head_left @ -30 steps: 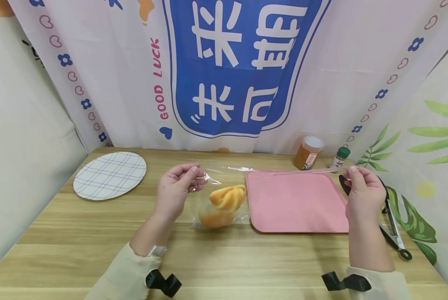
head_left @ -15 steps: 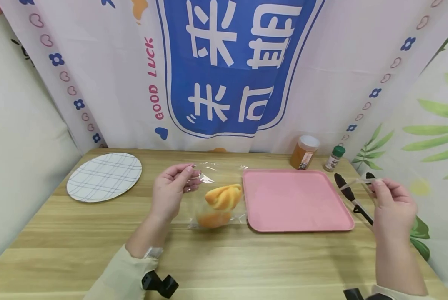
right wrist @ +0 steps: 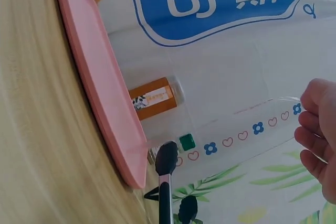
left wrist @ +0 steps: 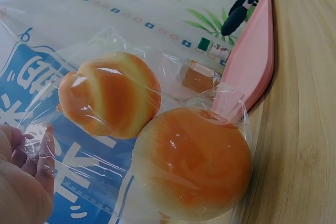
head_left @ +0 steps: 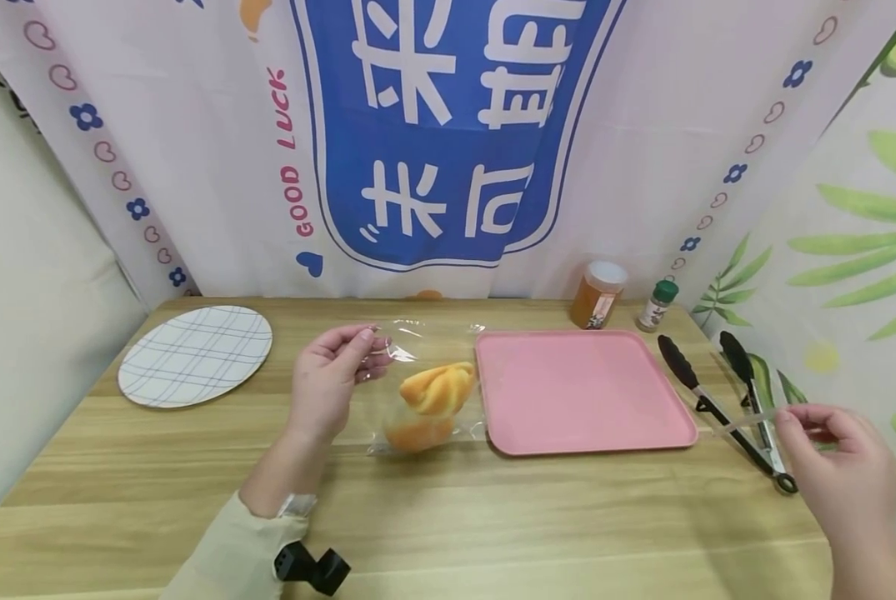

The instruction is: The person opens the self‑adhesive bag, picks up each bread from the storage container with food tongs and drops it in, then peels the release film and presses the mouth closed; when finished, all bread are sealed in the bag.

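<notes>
My left hand point(head_left: 326, 385) pinches the top left corner of a clear plastic bag point(head_left: 432, 340), held up above the table. Inside lie two breads: a twisted roll point(head_left: 440, 390) on top and a round bun point(left wrist: 194, 163) below it. In the left wrist view the film looks creased around both, and the fingers point(left wrist: 46, 158) show through it. Out at the right, my right hand point(head_left: 845, 467) pinches the end of a thin, clear strip point(head_left: 751, 419), apart from the bag. The strip is faint in the right wrist view.
A pink tray point(head_left: 583, 392) lies right of the bag. Black-handled tongs point(head_left: 733, 421) rest beyond it, near the right hand. Behind stand an orange jar point(head_left: 598, 297) and a green-capped shaker point(head_left: 656, 307). A checked oval placemat point(head_left: 196, 357) lies at left; a curtain hangs behind.
The right hand has moved right and toward me, drawing the strip away from the bag's top edge. The left hand still holds the bag, almost unmoved. The head view has shifted slightly.
</notes>
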Tool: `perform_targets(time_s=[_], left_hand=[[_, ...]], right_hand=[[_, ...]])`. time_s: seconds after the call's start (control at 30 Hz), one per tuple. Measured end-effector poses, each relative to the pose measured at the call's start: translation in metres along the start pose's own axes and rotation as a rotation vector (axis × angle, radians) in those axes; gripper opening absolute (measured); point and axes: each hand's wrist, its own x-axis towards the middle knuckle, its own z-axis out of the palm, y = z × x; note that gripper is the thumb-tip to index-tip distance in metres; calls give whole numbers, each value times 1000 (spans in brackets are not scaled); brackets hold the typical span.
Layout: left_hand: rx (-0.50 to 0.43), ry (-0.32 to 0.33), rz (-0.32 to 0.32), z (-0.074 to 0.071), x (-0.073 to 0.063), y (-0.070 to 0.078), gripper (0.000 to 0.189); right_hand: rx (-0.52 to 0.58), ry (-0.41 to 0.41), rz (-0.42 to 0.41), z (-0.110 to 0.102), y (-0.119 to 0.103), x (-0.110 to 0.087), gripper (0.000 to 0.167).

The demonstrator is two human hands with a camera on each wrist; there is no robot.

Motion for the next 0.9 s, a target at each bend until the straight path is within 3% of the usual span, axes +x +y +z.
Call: perform_targets(time_s=[0.13,0.23,0.33,0.57,0.73,0.9], left_hand=[[-8,3,5,-1,0,0,19],[-11,4,3,-2,1,0,17],[-13,0,2,-2,1,1,17],[9,-1,-5,-2,0,2,14],[16,1,-5,-2,-1,2,15],[16,-5,-4,-2,-1,2,12]], right_hand=[[-78,-88,-208,1,3,-7,3],[-107,-192,-381,8,1,-13,6],[-128,-332,-466,22,-6,-20,10],[-159,-611,-515,62,-26,-46,13],[-144,-818,-450,87,-31,-63,11],[-86,-973,-403,105,-26,-75,10]])
